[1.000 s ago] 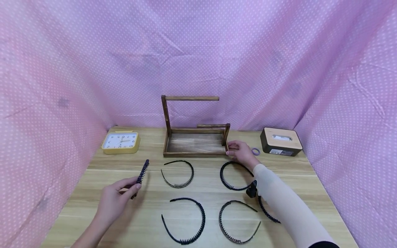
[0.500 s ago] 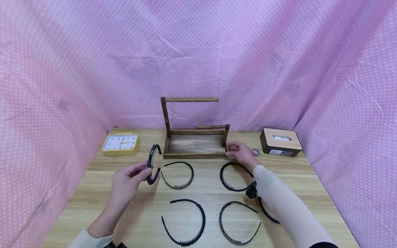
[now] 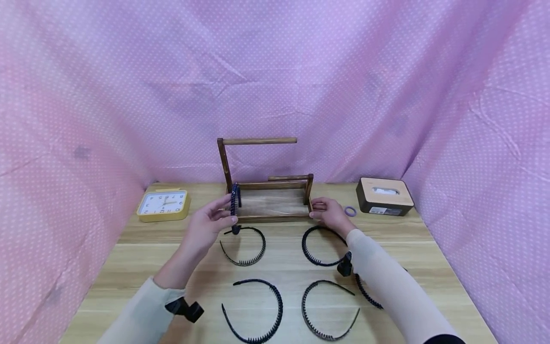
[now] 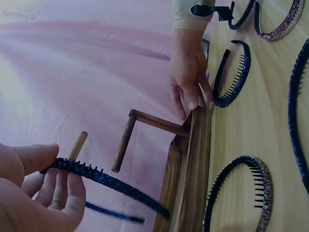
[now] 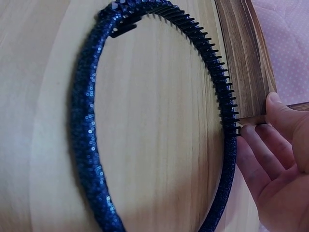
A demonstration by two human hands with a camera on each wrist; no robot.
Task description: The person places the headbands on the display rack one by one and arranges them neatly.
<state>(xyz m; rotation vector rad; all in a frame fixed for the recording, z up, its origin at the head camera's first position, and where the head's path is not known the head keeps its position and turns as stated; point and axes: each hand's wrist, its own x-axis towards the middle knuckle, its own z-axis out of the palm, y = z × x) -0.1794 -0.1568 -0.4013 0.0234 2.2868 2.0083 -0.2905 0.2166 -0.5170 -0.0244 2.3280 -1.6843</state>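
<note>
My left hand [image 3: 205, 228] pinches a dark blue toothed headband [image 4: 128, 192] between thumb and fingers. In the head view the headband stands nearly edge-on, overlapping the left end of a brown wooden stand [image 3: 272, 219]. This stand has a shallow tray base and two bars, a tall one from the left post and a low one from the right. At its right end my right hand [image 3: 330, 213] holds the tray's edge, thumb at the front corner [image 5: 273, 98]. Just in front of the stand lie a thin toothed headband [image 3: 264, 244] and a dark blue one [image 3: 304, 244].
Nearer on the wooden table lie a dark headband [image 3: 281, 306] and a greyish one [image 3: 304, 306]; another [image 3: 367, 294] is partly under my right sleeve. A yellow clock [image 3: 163, 205] sits left, a purple ring [image 3: 350, 211] and tissue box [image 3: 384, 196] right. Pink curtain surrounds the table.
My left hand has carried its headband rightward and away from me, from the table's left side to the stand's left end, turning it on the way. The right hand keeps its place.
</note>
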